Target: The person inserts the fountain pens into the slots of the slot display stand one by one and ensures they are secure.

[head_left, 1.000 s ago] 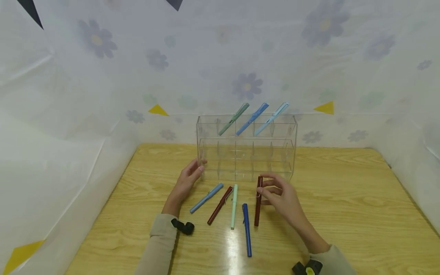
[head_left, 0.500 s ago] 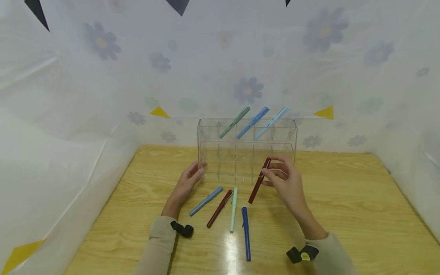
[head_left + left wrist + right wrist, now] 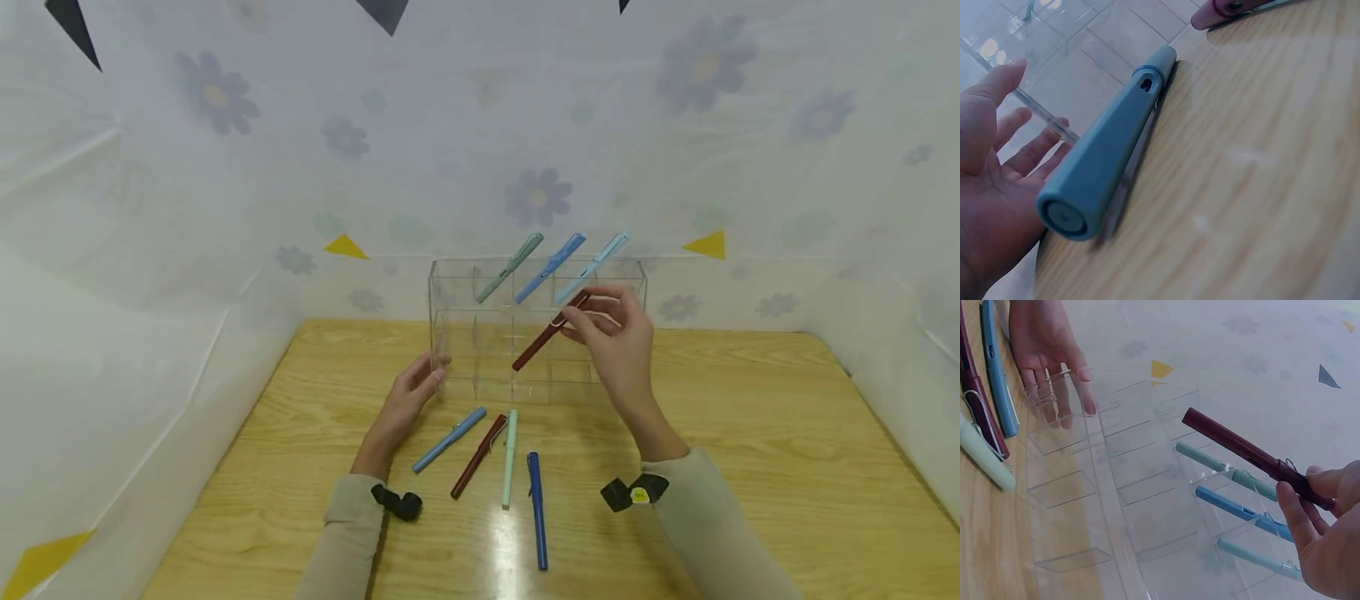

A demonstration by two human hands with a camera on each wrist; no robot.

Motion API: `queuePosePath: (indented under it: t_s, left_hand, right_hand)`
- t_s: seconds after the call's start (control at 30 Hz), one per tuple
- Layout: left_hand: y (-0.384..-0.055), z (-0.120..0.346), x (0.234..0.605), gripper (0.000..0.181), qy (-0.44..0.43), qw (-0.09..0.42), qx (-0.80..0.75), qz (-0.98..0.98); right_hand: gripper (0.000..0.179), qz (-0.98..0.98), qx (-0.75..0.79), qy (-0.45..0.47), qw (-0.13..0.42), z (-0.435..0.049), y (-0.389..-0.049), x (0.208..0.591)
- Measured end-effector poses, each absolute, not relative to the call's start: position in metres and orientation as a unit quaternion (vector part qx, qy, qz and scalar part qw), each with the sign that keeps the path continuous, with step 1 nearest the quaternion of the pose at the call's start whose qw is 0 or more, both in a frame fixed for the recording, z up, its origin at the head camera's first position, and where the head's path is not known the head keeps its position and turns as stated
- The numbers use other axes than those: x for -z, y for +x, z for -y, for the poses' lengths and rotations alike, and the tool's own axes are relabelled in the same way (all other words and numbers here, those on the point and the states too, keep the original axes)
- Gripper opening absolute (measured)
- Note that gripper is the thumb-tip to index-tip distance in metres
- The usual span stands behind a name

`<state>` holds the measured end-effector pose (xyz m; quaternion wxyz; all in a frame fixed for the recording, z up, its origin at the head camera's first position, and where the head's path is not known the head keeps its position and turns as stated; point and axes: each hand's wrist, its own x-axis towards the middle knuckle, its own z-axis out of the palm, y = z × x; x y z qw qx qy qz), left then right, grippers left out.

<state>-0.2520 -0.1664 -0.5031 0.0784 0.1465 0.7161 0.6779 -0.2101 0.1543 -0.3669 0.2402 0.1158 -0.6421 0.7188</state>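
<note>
My right hand (image 3: pixel 621 354) pinches a dark red capped pen (image 3: pixel 534 345) near its clip end, between thumb and fingers. The pen slants in front of the clear plastic pen rack (image 3: pixel 430 292), its free end down to the left in the head view. Three pens lean side by side in the rack's top row: a green pen (image 3: pixel 510 268), a blue pen (image 3: pixel 550 269) and a light blue pen (image 3: pixel 592 268). At the rack's left end, my left hand (image 3: pixel 401 408) touches the side with loosely extended fingers, as the left wrist view also shows.
On the wooden table (image 3: pixel 750 433) before the rack lie a grey-blue pen (image 3: pixel 450 440), another dark red pen (image 3: pixel 478 457), a mint pen (image 3: pixel 510 460) and a dark blue pen (image 3: pixel 538 512). A flowered white sheet (image 3: pixel 450 167) hangs behind and at both sides.
My right hand has lifted the dark red pen from low over the table up to the rack, turning it from upright to slanted in view. The left hand stays at the rack's end.
</note>
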Motion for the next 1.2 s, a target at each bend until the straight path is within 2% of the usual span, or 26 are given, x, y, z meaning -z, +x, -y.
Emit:
queuePosePath:
  t_s: [0.17, 0.53, 1.2]
  left_hand:
    - [-0.252, 0.166, 0.503, 0.054, 0.147, 0.072, -0.678, -0.717]
    - [-0.249, 0.163, 0.504, 0.052, 0.146, 0.073, -0.681, -0.714]
    - [-0.248, 0.165, 0.503, 0.056, 0.144, 0.068, -0.677, -0.719]
  right_hand:
    - [0.035, 0.632, -0.714, 0.118, 0.278, -0.145, -0.226, 0.355]
    - [0.032, 0.659, -0.672, 0.106, 0.319, -0.138, -0.259, 0.350]
    - [0.025, 0.702, -0.625, 0.102, 0.326, -0.121, -0.267, 0.371]
